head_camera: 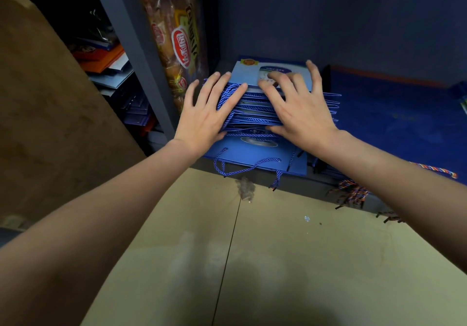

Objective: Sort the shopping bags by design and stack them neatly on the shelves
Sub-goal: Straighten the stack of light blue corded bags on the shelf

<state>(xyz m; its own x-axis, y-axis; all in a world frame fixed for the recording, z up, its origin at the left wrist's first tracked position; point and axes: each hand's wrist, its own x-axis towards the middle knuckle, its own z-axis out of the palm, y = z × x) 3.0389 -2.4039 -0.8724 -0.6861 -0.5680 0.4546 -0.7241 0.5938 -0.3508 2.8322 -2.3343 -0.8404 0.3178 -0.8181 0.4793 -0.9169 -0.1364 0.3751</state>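
Both forearms reach in, the left hand (206, 113) and right hand (300, 109) pressing flat, fingers spread, on the stack of blue bags (255, 113) on the shelf (290, 181): light, stiff, slippery card, best squeezed at its sides

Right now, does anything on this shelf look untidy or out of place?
Yes. The stack of blue shopping bags under both hands is fanned out, not squared. The lowest blue bag juts past the shelf edge, its rope handles hanging over. To the right, multicoloured cords also dangle off the edge.
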